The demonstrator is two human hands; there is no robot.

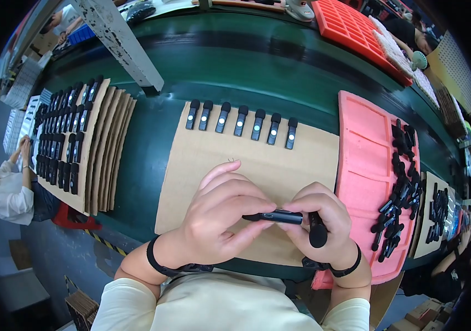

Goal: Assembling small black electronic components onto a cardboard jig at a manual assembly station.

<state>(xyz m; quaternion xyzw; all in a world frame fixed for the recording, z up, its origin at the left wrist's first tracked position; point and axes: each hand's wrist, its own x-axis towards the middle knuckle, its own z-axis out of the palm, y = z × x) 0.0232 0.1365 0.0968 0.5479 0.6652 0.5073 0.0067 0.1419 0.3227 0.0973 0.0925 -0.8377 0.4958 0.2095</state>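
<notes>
Above the near part of a cardboard sheet, both hands hold a small black clip-on wireless microphone level. My left hand pinches its dark, foam-like end between thumb and finger. The other end lies in the fingers of my right hand, and a small port shows on the side. A second microphone is tucked in my right hand, its round foam head pointing toward me. Along the far edge of the sheet, several like microphones stand in a row, each with a light round spot.
To the right, a pink tray carries a loose heap of microphones. Stacked cardboard sheets with rows of microphones are at left. A metal post rises from the green work surface. Co-workers sit left and right. A red tray is behind.
</notes>
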